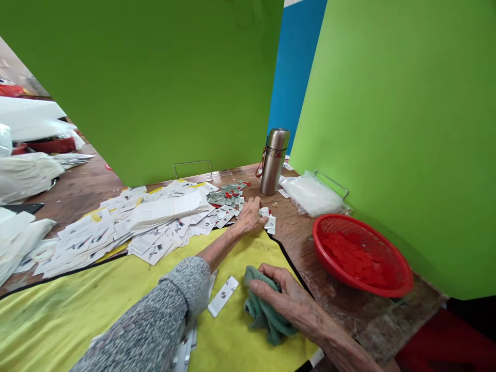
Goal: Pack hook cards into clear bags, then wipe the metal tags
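Observation:
My left hand point(251, 218), in a grey knitted sleeve, reaches across to the far edge of the yellow cloth point(147, 294). Its fingers curl down beside a few small whitish metal pieces point(270, 223); what lies under the fingertips is hidden. A crumpled green rag point(267, 315) is gripped by my right hand point(284, 297) on the cloth's right part. Between my arms rests a flat silver metal plate point(223, 296) with a slot and a round hole or stud. More such plates point(185, 346) lie partly hidden under my left sleeve.
Printed cards point(155, 243) and a white paper stack point(170, 209) spread left, beside small metal pieces point(227, 195). A steel thermos point(274, 163) stands behind, near a plastic-wrapped bundle point(313, 194). A red basket point(362, 253) holds red pieces. Green panels point(174, 93) wall the table.

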Demonstrator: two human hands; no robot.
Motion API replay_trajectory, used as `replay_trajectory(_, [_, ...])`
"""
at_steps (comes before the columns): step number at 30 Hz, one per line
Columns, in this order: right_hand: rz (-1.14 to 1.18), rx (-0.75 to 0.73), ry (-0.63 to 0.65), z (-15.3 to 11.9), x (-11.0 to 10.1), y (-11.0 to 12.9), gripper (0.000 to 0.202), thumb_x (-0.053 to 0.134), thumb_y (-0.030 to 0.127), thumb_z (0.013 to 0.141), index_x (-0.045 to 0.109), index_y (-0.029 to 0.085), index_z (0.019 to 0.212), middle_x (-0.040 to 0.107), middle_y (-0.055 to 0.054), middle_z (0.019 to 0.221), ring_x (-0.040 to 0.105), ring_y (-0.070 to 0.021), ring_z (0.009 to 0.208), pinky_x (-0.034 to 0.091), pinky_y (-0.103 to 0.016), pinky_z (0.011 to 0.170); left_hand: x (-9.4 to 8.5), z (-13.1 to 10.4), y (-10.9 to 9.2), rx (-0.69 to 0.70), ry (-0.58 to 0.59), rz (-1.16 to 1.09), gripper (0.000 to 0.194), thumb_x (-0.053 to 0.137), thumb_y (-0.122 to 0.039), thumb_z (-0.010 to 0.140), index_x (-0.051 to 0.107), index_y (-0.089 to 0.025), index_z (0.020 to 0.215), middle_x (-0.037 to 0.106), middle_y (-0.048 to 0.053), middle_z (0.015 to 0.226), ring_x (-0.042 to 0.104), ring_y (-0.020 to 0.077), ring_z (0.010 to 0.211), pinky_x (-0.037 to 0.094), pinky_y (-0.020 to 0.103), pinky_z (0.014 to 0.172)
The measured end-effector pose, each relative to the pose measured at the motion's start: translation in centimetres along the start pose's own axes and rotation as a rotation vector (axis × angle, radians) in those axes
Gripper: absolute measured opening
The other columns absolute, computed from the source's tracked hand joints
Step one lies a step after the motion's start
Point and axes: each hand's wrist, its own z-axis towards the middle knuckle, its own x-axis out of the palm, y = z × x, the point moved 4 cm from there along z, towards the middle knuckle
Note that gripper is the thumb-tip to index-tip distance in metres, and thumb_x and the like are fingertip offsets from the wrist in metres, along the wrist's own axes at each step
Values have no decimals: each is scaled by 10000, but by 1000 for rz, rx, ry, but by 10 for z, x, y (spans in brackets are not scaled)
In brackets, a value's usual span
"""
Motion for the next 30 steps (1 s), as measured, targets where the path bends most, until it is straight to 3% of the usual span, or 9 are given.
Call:
replay_trajectory(3, [-51,-18,-24,-6,-6,9,213,584,385,802,532,180,829,615,-5,733,623,-156,660,529,-260,586,-8,-1,1,-75,-27,-209,57,504,-152,788,526,-164,839,606,8,766,598,132,721,492,271,698])
replay_trajectory(5, [-121,-74,-80,-9,-16,21,192,570,351,799,548,180,882,622,-12,784,624,-165,702,530,-275,629,-19,-8,1,-122,-34,-335,46,491,-137,789,502,-170,759,578,-26,662,569,91,590,473,223,600])
replay_trajectory(10, [-584,-306,-522,3,-40,57,249,470,328,881,597,177,1033,647,-64,905,606,-218,849,486,-361,815,-37,-44,-3,-230,66,-542,132,567,-95,711,519,-155,604,549,-40,491,537,70,445,356,168,431])
replay_trajectory(13, [-922,-418,-643,16,-26,65,336,424,243,898,585,155,1179,618,-140,1106,556,-276,1034,451,-417,902,-34,-63,-7,-282,120,-636,187,602,-83,684,508,-152,537,536,-46,442,504,55,400,362,161,416])
replay_trajectory(16, [-1123,-456,-608,15,-7,57,389,390,187,887,575,160,1229,610,-166,1149,534,-310,1056,469,-442,856,-35,-72,-5,-327,93,-714,206,580,-73,709,501,-156,539,525,-58,427,477,37,385,379,149,424])
replay_trajectory(19, [-943,-463,-484,1,-8,48,323,411,194,859,647,188,1078,654,-125,987,588,-263,904,497,-374,761,-41,-76,1,-371,53,-763,192,537,-69,752,515,-152,581,545,-46,432,501,39,400,376,140,432])
replay_trajectory(21, [-628,-358,-452,-6,-18,45,255,435,279,867,658,191,954,651,-76,836,596,-214,753,502,-321,667,-43,-80,2,-385,55,-788,182,538,-80,768,513,-152,603,564,-37,445,509,43,409,383,146,444])
replay_trajectory(25, [-58,-172,-398,-2,-24,43,331,608,452,777,612,181,968,606,-2,734,574,-154,640,497,-265,588,-38,-90,-7,-363,113,-817,160,572,-104,760,520,-148,616,573,-31,458,496,48,418,381,159,450])
replay_trajectory(30, [138,-2,-144,-3,-6,29,396,715,498,658,568,166,818,499,66,572,456,-72,425,431,-203,421,-38,-114,-1,-359,195,-825,119,614,-171,709,541,-147,619,544,-44,462,450,48,418,345,172,450])
